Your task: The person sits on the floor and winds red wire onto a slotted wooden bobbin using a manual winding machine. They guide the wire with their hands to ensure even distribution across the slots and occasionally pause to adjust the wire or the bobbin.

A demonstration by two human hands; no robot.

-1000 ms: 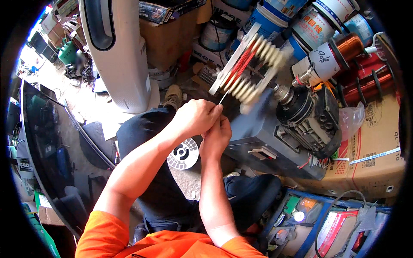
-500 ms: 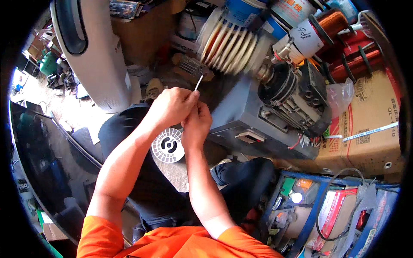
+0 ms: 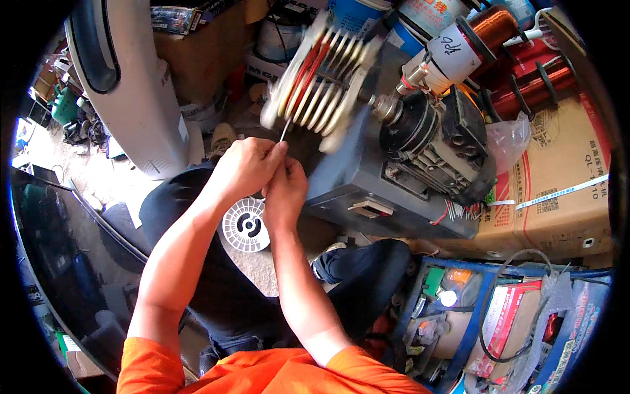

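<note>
My left hand (image 3: 246, 164) is closed in a pinch around a thin white tube (image 3: 285, 129), whose tip points up at the winding former. Pressed against it from the right, my right hand (image 3: 287, 190) is also closed; what lies between its fingers is hidden. Just beyond the fingertips sits the ribbed cream winding former (image 3: 323, 98), blurred by motion, with red wire (image 3: 308, 69) in some of its grooves. Its shaft joins a black motor (image 3: 436, 148) mounted on a grey metal box (image 3: 357, 174).
A white slotted disc (image 3: 247, 225) lies below my hands, between my legs. Copper wire spools (image 3: 495, 29) and a cardboard carton (image 3: 558, 190) stand to the right. A blue compartment tray (image 3: 476, 295) of small parts is at lower right. A tall grey casing (image 3: 141, 105) stands left.
The ribbed former has turned, and red wire now shows in its grooves. My hands keep their grip, with the tube's tip now close against the former. The whole view has shifted slightly.
</note>
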